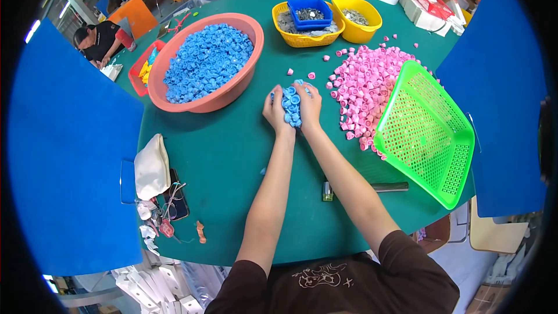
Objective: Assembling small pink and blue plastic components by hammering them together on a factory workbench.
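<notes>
My left hand (275, 110) and my right hand (311, 106) are cupped together over the middle of the table, closed around a heap of small blue plastic caps (292, 107). To their left stands a salmon-coloured basin (257, 52), filled with many more blue caps (209, 61). A loose pile of pink plastic caps (366, 81) spreads over the green table (232, 168) to the right of my right hand. Against that pile leans a bright green mesh basket (430, 131), tilted, its inside facing me.
Behind my hands stand a yellow basket (314, 41) bearing a blue tray (311, 24), and a yellow tub (363, 35), all with small metallic-looking pieces. A lighter (328, 192), pouch (152, 167) and phone (179, 197) lie nearer. Blue panels (70, 157) flank the table; other people sit beyond.
</notes>
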Demonstrator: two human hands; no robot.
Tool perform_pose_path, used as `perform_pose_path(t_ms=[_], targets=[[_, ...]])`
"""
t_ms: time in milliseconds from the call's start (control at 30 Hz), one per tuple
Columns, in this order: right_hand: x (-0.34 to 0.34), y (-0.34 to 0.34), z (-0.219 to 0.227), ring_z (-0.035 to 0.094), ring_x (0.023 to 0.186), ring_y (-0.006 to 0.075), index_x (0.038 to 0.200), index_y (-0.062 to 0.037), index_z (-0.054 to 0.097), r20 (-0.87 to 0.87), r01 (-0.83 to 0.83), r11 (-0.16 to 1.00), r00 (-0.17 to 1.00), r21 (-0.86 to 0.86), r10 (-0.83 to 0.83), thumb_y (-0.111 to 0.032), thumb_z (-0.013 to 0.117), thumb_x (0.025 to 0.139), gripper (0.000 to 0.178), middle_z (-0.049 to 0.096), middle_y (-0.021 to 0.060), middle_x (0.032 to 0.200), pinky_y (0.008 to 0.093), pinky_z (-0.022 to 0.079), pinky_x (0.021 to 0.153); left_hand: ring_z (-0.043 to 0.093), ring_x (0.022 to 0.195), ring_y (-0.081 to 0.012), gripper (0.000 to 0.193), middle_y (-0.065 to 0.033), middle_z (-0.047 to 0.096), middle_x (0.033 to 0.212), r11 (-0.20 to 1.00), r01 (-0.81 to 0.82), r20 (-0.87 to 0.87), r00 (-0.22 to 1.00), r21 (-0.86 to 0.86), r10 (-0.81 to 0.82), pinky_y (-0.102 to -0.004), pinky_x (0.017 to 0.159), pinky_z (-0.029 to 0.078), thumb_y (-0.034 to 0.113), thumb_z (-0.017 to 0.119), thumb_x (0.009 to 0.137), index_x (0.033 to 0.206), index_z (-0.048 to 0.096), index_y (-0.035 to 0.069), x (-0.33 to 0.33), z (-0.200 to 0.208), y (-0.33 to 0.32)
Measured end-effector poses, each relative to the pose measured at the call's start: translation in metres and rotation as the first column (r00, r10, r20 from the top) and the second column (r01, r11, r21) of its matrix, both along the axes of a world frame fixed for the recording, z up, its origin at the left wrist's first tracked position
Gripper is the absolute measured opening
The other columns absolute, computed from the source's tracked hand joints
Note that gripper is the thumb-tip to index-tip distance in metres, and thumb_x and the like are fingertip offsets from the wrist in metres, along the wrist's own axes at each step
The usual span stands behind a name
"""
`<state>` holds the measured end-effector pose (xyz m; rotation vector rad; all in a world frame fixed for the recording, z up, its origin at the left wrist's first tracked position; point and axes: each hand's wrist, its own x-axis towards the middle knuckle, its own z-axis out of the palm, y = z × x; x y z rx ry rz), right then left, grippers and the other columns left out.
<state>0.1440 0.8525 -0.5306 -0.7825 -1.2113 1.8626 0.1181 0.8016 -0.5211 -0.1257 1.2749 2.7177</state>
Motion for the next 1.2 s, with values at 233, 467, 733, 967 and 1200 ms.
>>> perform_pose_path(t_ms=[233,467,733,967,1200], targets=[[0.020,0.016,0.003,0.052,0.120,0.0304,0.102,-0.0066,0.072,-0.006,-0.054,0.928,0.998,0.369,0.061,-0.017,0.069,0.080,0.024,0.058,0.0204,0.121,0.0351,0.039,0.100,0.056,0.111,-0.0191,0.038,-0.0157,0.062,0.120,0.932,0.012,-0.435,0.882,-0.362,-0.181,-0.0308,0.099,0.040,0.021,0.060,0.093,0.120,0.060,-0.006,-0.007,-0.006,-0.009],[0.018,0.014,0.012,0.056,0.113,0.0176,0.111,-0.0014,0.069,0.210,-0.381,0.887,0.919,0.261,0.333,-0.032,0.054,0.095,0.038,0.065,0.0100,0.118,0.0312,0.036,0.103,0.050,0.125,-0.0325,0.036,-0.0168,0.059,0.127,0.678,0.091,-0.311,0.839,-0.730,-0.447,-0.0433,0.110,0.029,0.031,0.048,0.097,0.106,0.071,0.004,-0.033,0.001,-0.066],[0.019,0.067,0.011,0.060,0.105,0.0195,0.108,0.0004,0.065,0.008,-0.001,0.834,1.000,0.552,-0.004,-0.005,0.063,0.088,0.022,0.054,0.0145,0.127,0.0302,0.050,0.088,0.062,0.092,-0.0291,0.021,-0.0136,0.066,0.099,0.230,-0.632,-0.659,0.615,-0.740,-0.432,-0.0369,0.081,0.050,0.013,0.068,0.084,0.103,0.068,0.005,0.040,0.078,-0.223],[-0.077,0.009,0.135,0.060,0.098,0.0147,0.108,-0.0018,0.068,-0.024,-0.314,0.802,0.925,0.508,0.378,-0.013,0.062,0.086,0.025,0.067,0.0055,0.104,0.0285,0.046,0.086,0.062,0.095,-0.0125,0.027,-0.0102,0.067,0.105,0.737,-0.390,-0.560,0.829,-0.551,0.020,-0.0246,0.081,0.048,0.017,0.066,0.090,0.109,0.065,-0.002,-0.058,0.129,-0.247],[-0.227,-0.050,0.092,0.035,0.134,0.0399,0.132,-0.0040,0.054,0.841,-0.835,0.413,0.485,0.363,0.242,-0.062,0.045,0.088,0.073,0.045,0.0181,0.143,0.0591,0.023,0.107,0.055,0.117,-0.0367,0.077,-0.0228,0.062,0.120,0.004,-0.189,-0.165,0.846,-0.982,-0.506,-0.0384,0.105,0.036,0.068,0.044,0.084,0.122,0.061,0.002,-0.238,0.078,-0.157]])
